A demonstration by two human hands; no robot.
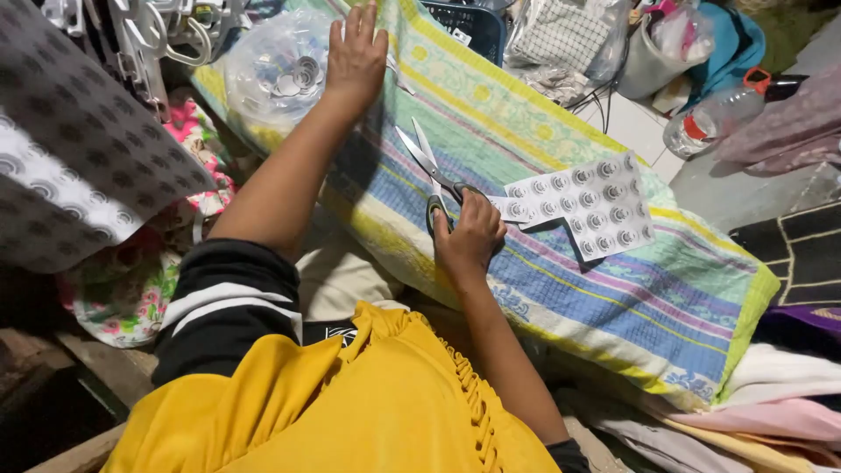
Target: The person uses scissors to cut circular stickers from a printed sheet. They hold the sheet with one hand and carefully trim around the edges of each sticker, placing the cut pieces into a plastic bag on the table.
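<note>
Scissors (pixel 431 166) lie in the grip of the right hand (pixel 470 235), blades parted in a narrow V and pointing away from the person, up across a striped quilt (pixel 561 289). The right hand's fingers (pixel 486 210) are curled closed through and around the dark handles, with the knuckles facing the camera. The blades hover over or rest on the quilt's green and blue bands; which of the two cannot be told from this angle.

Just right of that hand lies a white card of snap buttons (pixel 596 206), the studs set in rows. Its near left corner tapers into a narrow strip that reaches toward the scissor handles and seems to touch the hand.

The left hand (pixel 355 52) is stretched far forward, the arm nearly straight, palm down and fingers (pixel 350 22) spread flat. It rests at the quilt's upper edge, just beside a clear plastic bag (pixel 280 70) with round silvery pieces inside. It grips nothing.

The quilt, edged in yellow, runs diagonally across the scene. A clear plastic bottle (pixel 714 118) with a red cap lies at the right, well apart from both hands. A dark blue basket (pixel 469 26) sits beyond the quilt's far edge. Patterned fabric (pixel 70 166) hangs at the left, and a yellow garment (pixel 350 403) covers the person's lap.
</note>
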